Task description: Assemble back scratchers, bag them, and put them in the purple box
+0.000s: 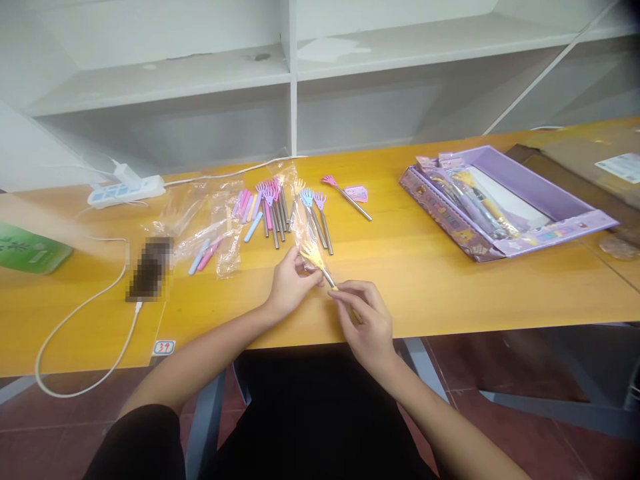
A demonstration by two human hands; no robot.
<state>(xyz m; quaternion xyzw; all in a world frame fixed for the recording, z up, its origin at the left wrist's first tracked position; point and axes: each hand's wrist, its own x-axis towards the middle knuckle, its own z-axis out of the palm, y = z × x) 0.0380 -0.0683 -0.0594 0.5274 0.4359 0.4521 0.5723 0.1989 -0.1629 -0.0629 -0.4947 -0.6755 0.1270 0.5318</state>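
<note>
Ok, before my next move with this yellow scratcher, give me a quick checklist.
1. Yellow scratcher in the left hand, near its claw: ok.
2. Right hand at the lower end of the rod: ok.
3. That end in full view: not ok, fingers hide part.
4. Clear wrapper untouched by the left hand: cannot tell.
5. Purple box open on top: ok.
6. Pink cards apart from both hands: ok.

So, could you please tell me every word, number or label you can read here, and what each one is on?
"39", handwritten in red on the small sticker near the front edge of the table.
Purple box: colourful lettering, too blurred to read.
White label on the cardboard box: too blurred.
Pink cards: any print is too small.
</note>
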